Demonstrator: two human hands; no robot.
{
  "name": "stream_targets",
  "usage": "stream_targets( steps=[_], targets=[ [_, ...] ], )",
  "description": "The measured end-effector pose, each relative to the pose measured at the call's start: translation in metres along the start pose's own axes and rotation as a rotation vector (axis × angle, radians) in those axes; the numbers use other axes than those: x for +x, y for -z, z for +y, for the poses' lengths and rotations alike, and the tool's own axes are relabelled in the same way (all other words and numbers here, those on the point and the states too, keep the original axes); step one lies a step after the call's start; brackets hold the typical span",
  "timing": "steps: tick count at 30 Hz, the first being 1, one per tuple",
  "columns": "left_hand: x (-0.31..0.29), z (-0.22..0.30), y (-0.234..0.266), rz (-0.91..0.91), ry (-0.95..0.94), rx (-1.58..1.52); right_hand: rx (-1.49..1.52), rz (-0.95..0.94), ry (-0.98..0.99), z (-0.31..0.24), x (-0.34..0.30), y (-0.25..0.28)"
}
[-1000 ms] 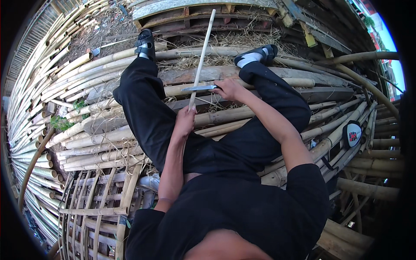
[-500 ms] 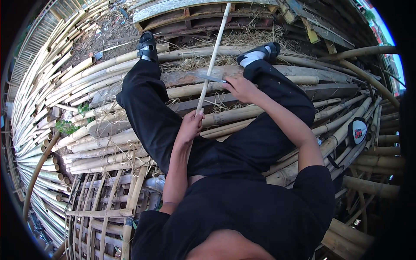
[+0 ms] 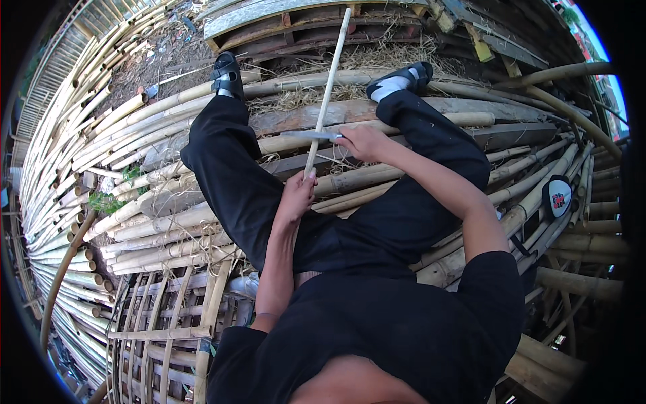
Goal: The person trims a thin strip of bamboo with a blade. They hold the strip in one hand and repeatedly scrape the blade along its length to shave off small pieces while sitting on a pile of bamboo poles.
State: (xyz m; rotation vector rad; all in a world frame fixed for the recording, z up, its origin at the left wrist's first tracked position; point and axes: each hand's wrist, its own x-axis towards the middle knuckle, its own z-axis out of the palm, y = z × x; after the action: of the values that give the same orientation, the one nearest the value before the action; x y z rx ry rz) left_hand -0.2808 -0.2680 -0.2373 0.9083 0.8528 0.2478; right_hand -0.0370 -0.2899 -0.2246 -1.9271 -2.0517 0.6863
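Left fingers [image 3: 307, 189] wrapped around pale stick [image 3: 329, 86], its length beyond them, right fingers [image 3: 349, 141] gripping crosswise knife [image 3: 328, 135]

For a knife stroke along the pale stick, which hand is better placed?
Right, I'd judge: the right hand grips the knife, which crosses the pale stick, while the left hand grips that stick closer to the person.

Between the left leg [image 3: 219, 155] and right leg [image 3: 437, 138], open room flanked the slanting pale stick [image 3: 330, 91] beyond the knife [image 3: 303, 134]. Knife and right hand [image 3: 365, 143] obstructed the nearer gap; a wooden pallet [image 3: 309, 34] bounded the far end.
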Motion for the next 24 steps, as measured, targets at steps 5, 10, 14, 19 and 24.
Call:
stream_targets(
  steps=[5,10,14,19,24],
  targets=[
    [0.0,0.009,0.002,0.001,-0.009,-0.001,0.033,0.208,-0.287,0.036,0.014,0.013],
    [-0.003,0.006,0.001,-0.031,0.013,-0.025,-0.021,0.057,-0.021,0.018,0.0,0.001],
    [0.005,0.001,0.005,0.056,0.002,0.042,-0.025,0.177,-0.032,0.025,0.018,-0.011],
    [-0.001,0.005,0.003,0.011,0.024,-0.049,0.068,0.052,0.034,0.002,0.0,-0.016],
    [0.0,0.007,0.004,0.01,0.026,-0.033,0.03,0.213,-0.344,0.049,0.028,0.019]
  ],
)
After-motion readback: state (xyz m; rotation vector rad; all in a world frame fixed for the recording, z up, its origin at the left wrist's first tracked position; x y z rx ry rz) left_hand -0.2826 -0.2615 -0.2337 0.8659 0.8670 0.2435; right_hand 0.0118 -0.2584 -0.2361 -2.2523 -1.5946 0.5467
